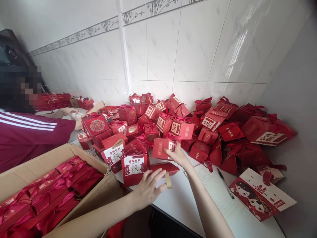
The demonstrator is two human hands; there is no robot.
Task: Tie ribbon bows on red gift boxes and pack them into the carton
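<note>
My right hand (177, 154) is closed on a red gift box (159, 149) with gold lettering and a double-happiness panel, lifted in front of the pile. My left hand (149, 189) is lower and to the left, fingers partly stretched. A narrow yellowish roll of tape (168, 180) sits at its thumb and index finger. Just beyond those fingers, a red box (168, 168) lies on the white table (179, 196). Beside it stands a red box with a white cartoon-couple panel (135, 167). Whether my left fingers touch either box, I cannot tell.
Many ribboned red gift boxes (183, 130) are heaped against the tiled wall. A cardboard carton (109, 181) of red boxes stands at left. On the right lie a written sheet (215, 185), a black pen (226, 183) and a printed bag (262, 195). A co-worker in maroon (37, 132) works at left.
</note>
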